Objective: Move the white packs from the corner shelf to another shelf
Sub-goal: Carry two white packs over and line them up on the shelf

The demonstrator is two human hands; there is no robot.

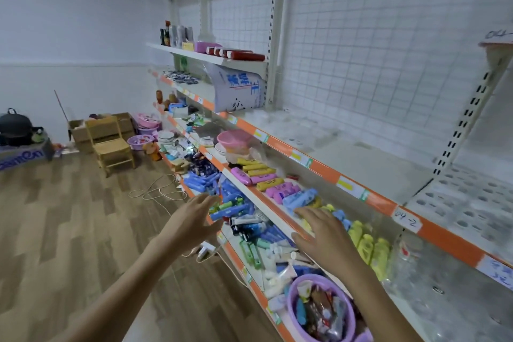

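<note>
My left hand (194, 218) is stretched forward with fingers spread and holds nothing; it hovers in front of the blue tubes (222, 200) on the lower shelf. My right hand (323, 234) is also open and empty, over the edge of the middle shelf (277, 211) near blue and yellow packs (301, 198). A large white pack with blue print (236, 89) leans upright on the upper orange-edged shelf, far from both hands. Small white packs (177, 144) lie blurred near the far corner of the shelving.
A purple basin of wrapped items (319, 308) sits low in front of me. A white charger and cable (205, 248) lie on the wood floor. A small wooden chair (111, 144), cardboard boxes (80, 130) and pink basins (147, 122) stand by the far wall.
</note>
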